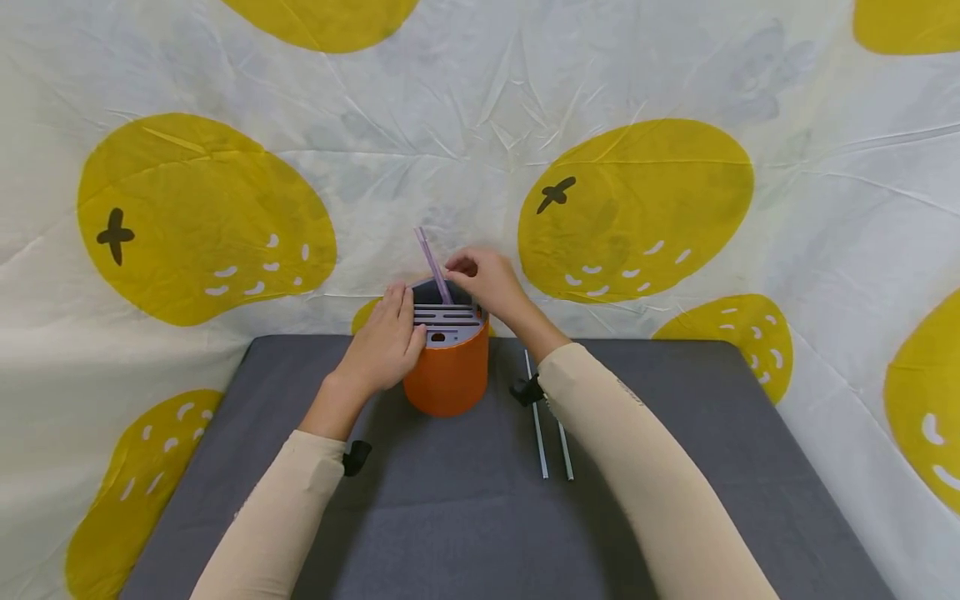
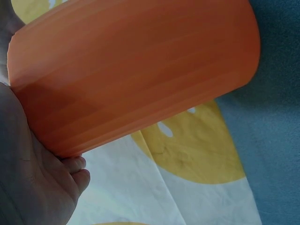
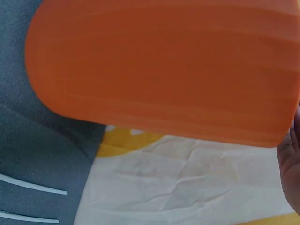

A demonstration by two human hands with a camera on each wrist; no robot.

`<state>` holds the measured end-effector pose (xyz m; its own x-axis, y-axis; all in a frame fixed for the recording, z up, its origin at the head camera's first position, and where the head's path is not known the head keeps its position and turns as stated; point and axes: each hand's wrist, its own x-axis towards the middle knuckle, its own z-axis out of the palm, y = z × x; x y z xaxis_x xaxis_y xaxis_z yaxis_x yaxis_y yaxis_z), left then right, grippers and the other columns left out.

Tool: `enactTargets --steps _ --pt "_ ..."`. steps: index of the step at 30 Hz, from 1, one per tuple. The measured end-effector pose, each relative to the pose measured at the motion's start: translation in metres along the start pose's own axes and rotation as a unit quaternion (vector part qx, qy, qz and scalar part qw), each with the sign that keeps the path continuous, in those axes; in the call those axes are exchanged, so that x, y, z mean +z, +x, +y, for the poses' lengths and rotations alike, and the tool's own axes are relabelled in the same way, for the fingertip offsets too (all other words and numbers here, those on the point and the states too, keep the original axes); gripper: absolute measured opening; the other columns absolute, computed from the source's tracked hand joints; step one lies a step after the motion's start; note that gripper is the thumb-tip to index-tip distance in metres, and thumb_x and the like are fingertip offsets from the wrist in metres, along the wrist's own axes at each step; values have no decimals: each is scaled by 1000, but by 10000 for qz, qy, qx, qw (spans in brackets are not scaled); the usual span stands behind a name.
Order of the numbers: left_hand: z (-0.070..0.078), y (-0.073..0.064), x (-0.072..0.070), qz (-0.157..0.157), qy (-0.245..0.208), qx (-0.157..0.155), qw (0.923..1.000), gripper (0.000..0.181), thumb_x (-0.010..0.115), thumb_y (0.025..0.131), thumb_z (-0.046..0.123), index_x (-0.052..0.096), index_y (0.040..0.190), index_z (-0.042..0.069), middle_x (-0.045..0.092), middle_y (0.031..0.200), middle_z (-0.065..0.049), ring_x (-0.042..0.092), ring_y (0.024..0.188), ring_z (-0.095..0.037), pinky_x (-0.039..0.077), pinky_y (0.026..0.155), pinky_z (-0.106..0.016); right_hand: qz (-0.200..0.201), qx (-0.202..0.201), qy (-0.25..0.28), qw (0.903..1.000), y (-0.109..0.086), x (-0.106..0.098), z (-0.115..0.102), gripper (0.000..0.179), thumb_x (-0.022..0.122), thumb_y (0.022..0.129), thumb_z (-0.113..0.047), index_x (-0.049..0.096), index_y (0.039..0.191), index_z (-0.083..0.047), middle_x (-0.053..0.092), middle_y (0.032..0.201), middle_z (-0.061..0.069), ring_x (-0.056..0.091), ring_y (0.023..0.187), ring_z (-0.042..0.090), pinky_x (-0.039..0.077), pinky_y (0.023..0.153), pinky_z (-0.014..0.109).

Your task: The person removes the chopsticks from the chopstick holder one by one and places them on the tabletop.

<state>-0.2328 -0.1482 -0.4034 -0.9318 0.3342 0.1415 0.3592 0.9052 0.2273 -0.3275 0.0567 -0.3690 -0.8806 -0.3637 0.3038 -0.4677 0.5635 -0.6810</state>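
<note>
An orange holder (image 1: pixel 446 379) with a grey slotted top (image 1: pixel 447 322) stands upright near the table's back edge. One or two thin purple sticks (image 1: pixel 432 260) lean leftward out of its rear compartment; their lower ends are hidden inside. My left hand (image 1: pixel 382 337) grips the holder's left side at the rim, thumb toward the front; in the left wrist view some fingertips (image 2: pixel 80 177) curl past its wall. At the rear right of the rim is my right hand (image 1: pixel 487 282), fingers bent, thumb and index fingertips right beside the purple sticks. Whether they pinch them I cannot tell.
Two thin pale sticks (image 1: pixel 539 433) lie on the dark grey table (image 1: pixel 427 517) to the right of the holder, partly under the right forearm. A white cloth (image 1: pixel 420 108) with yellow fruit shapes hangs behind the table and at its sides.
</note>
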Motion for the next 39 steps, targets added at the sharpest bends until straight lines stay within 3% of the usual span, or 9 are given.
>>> enactTargets --steps 12,28,33,39 --pt "2 1 0 -8 -3 25 10000 70 26 111 37 10 162 -9 7 171 -27 3 161 -38 10 131 -52 -209 -186 -12 9996 6 7 -8 18 70 100 -19 76 114 -8 77 110 9 72 101 23 59 92 35" --pt "0 0 -1 15 39 -7 10000 70 25 111 36 9 162 -9 6 171 -27 3 161 -39 11 131 -53 42 -187 -93 9998 -8 17 -21 28 70 99 -14 75 124 -3 78 115 11 74 104 24 60 93 36" --pt "0 0 0 36 -13 27 10000 70 26 111 36 9 162 -9 6 171 -27 3 161 -39 10 131 -52 1 -26 55 10000 -9 20 -22 29 71 99 -14 74 126 -3 77 116 12 74 104 23 60 94 35" --pt "0 1 1 46 -44 38 10000 70 26 111 37 10 162 -9 7 171 -27 3 161 -38 12 131 -53 99 127 100 9998 -6 22 -21 22 71 99 -15 74 117 -3 76 109 11 72 99 23 60 91 36"
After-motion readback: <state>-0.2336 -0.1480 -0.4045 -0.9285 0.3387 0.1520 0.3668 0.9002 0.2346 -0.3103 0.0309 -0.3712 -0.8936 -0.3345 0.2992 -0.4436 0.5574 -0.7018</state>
